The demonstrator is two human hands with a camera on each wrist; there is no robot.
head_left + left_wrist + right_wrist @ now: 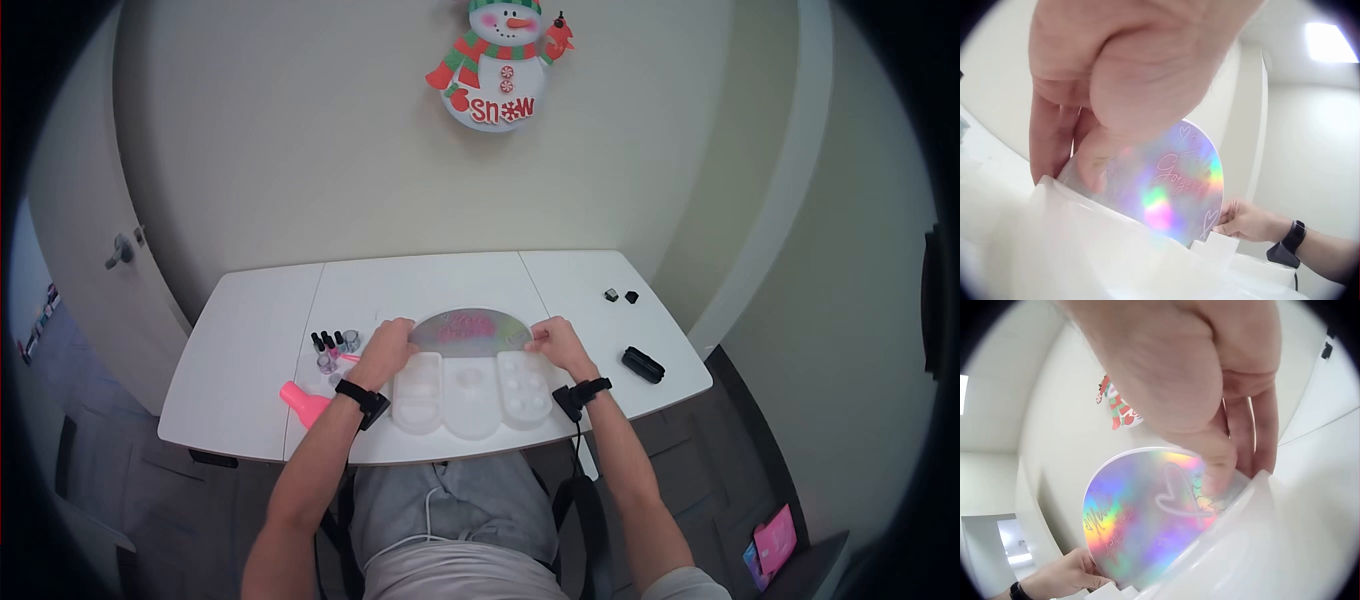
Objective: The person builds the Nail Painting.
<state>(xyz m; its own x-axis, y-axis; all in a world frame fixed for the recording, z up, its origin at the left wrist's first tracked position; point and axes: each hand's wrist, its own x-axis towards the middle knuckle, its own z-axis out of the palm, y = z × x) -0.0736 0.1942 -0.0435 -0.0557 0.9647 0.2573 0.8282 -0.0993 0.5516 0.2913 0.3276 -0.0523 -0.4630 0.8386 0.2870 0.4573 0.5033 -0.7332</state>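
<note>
A rounded iridescent panel with script and hearts (470, 333) stands at the back edge of a white compartment tray (471, 405) in the head view. My left hand (389, 350) grips the panel's left end, thumb on its front face and fingers behind, as the left wrist view shows of the hand (1116, 75) and panel (1172, 181). On the opposite end, my right hand (560, 345) pinches the panel the same way; in the right wrist view that hand (1197, 381) has its thumb against the shiny face (1141, 512). Fingertips behind the panel are hidden.
Left of the tray stand several small dark-capped bottles (328, 345) and small clear jars (325, 364), with a pink object (304, 404) near the front edge. A black case (643, 365) and two small dark items (621, 296) lie on the table's right part.
</note>
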